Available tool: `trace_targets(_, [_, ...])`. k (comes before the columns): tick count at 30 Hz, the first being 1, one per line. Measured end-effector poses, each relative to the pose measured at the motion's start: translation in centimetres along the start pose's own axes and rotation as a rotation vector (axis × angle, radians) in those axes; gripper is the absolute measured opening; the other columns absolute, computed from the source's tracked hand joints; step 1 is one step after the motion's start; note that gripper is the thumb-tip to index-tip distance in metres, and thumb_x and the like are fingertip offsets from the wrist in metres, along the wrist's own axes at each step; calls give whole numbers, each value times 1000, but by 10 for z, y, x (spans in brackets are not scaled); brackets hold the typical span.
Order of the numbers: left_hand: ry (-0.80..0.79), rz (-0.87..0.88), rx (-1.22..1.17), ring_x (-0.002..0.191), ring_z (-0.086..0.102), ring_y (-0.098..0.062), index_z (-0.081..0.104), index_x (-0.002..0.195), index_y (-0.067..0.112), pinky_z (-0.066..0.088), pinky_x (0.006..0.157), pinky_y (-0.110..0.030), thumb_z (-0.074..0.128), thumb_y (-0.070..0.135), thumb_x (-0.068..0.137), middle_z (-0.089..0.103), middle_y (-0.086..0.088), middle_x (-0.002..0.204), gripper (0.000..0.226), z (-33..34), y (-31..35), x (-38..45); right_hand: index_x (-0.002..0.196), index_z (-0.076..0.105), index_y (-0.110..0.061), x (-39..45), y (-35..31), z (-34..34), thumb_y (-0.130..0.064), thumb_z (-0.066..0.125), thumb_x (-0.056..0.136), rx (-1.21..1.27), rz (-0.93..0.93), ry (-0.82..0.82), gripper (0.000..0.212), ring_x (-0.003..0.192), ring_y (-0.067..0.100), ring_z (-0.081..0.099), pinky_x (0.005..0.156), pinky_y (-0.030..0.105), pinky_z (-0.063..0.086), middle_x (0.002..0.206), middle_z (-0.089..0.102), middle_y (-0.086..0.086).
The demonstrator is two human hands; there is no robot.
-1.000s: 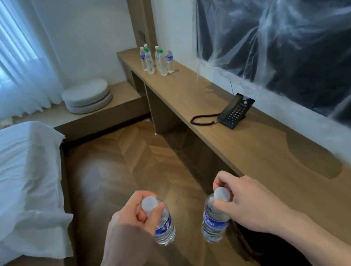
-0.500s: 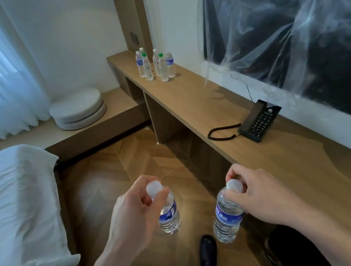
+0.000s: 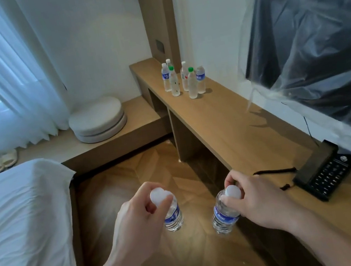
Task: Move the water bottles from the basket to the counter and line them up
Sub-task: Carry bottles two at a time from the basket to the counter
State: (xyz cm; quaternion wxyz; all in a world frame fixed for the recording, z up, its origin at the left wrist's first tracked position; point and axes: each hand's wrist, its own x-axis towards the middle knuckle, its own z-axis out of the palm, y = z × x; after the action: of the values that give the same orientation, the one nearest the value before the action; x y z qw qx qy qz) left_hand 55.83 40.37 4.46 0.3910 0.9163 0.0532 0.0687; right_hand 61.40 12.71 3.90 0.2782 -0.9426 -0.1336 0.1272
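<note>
My left hand (image 3: 136, 223) grips a small clear water bottle (image 3: 172, 217) by its white cap; the bottle has a blue label and hangs over the wooden floor. My right hand (image 3: 260, 202) holds a second blue-labelled bottle (image 3: 224, 217) the same way, just off the front edge of the long wooden counter (image 3: 226, 124). At the counter's far end stand several bottles (image 3: 184, 80) in a loose cluster, some with green caps, some with white. No basket is in view.
A black desk phone (image 3: 325, 172) with a coiled cord lies on the counter to the right of my right hand. A white bed (image 3: 23, 228) fills the left. Round cushions (image 3: 98, 120) and slippers (image 3: 3, 160) rest on a low ledge under the curtained window.
I have walked forward along the counter with both bottles; the far cluster of bottles looks nearer, and the phone has slid from ahead to beside my right hand.
</note>
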Motion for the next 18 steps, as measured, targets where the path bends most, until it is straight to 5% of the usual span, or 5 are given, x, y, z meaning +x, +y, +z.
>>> trace_targets(8, [58, -13, -26, 69, 66, -15, 64, 102, 41, 60, 63, -40, 69, 45, 95, 67, 6, 71, 9, -19, -37, 131, 103, 51, -41, 136, -20, -24, -63, 63, 93, 67, -20, -9, 27, 85, 12, 72, 64, 29, 66, 94, 67, -10])
trace_targets(18, [-175, 53, -11, 76, 65, 1, 62, 106, 44, 44, 55, -11, 66, 51, 97, 67, 22, 74, 12, -31, -86, 321, 97, 54, -38, 280, -51, -33, -56, 67, 94, 91, 161, 98, 22, 75, 9, 70, 55, 19, 57, 87, 69, -6])
